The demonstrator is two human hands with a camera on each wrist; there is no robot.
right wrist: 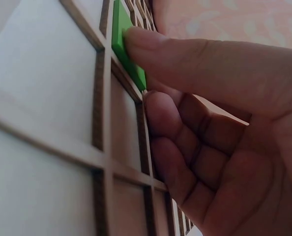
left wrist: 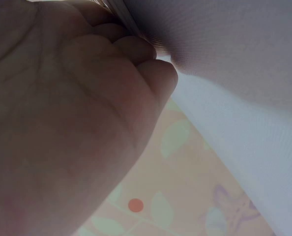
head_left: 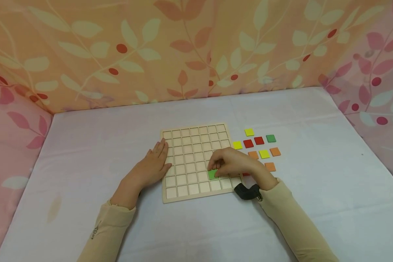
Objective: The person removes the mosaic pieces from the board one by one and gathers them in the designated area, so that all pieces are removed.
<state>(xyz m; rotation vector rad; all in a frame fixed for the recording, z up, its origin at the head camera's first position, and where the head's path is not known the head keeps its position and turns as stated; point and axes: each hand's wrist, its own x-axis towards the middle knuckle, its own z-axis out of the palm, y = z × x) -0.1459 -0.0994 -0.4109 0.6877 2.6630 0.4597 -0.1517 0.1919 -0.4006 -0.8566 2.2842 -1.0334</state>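
A wooden grid board (head_left: 193, 138) of square recesses lies on the table, slightly turned. My left hand (head_left: 152, 163) rests at the board's left edge, its fingers fairly straight over the rim. Over the board's lower right part, my right hand (head_left: 230, 160) pinches a green square tile (head_left: 212, 174) at one of the recesses. In the right wrist view, the thumb (right wrist: 146, 42) lies on the green tile's face, and the tile sits slightly proud of the dividers. The other fingers of that hand are curled against the board. The left wrist view shows mostly the palm (left wrist: 62, 123).
Right of the board lie several loose tiles: yellow (head_left: 249, 132), red (head_left: 259, 140), orange (head_left: 275, 151) and a darker green one (head_left: 271, 138). A black strap piece (head_left: 246, 191) hangs at the right wrist. A white cloth covers the table; a leaf-patterned curtain (head_left: 183, 47) stands behind.
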